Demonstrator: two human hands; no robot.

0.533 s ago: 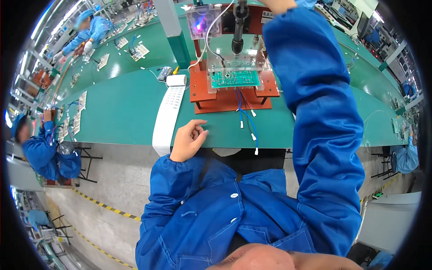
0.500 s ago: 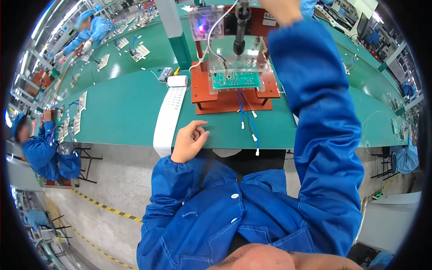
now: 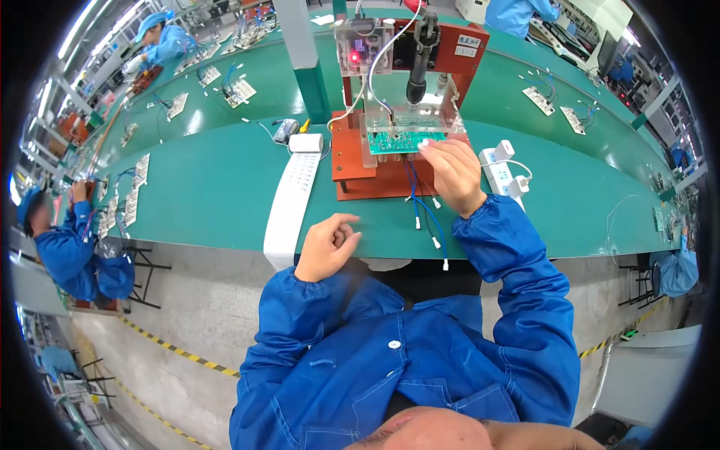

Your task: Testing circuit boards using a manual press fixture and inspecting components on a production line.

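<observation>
My right hand point(image 3: 452, 171) reaches onto a red test fixture point(image 3: 351, 159) and pinches the right edge of a green circuit board point(image 3: 401, 141) lying under a clear plate. Blue and black wires point(image 3: 429, 219) with white ends trail from the board toward the table edge. A black press handle point(image 3: 417, 79) stands above the board. My left hand point(image 3: 327, 244) rests at the near edge of the green table point(image 3: 202, 195), loosely curled and holding nothing.
A long white strip point(image 3: 289, 201) runs from a small white box over the table edge. A white power strip point(image 3: 500, 166) lies right of the fixture. Seated people in blue work at the left point(image 3: 69, 241) and far left point(image 3: 161, 39). More boards lie on the back bench.
My right arm has come down from the top of the fixture to the circuit board. My left hand has stayed at the table edge.
</observation>
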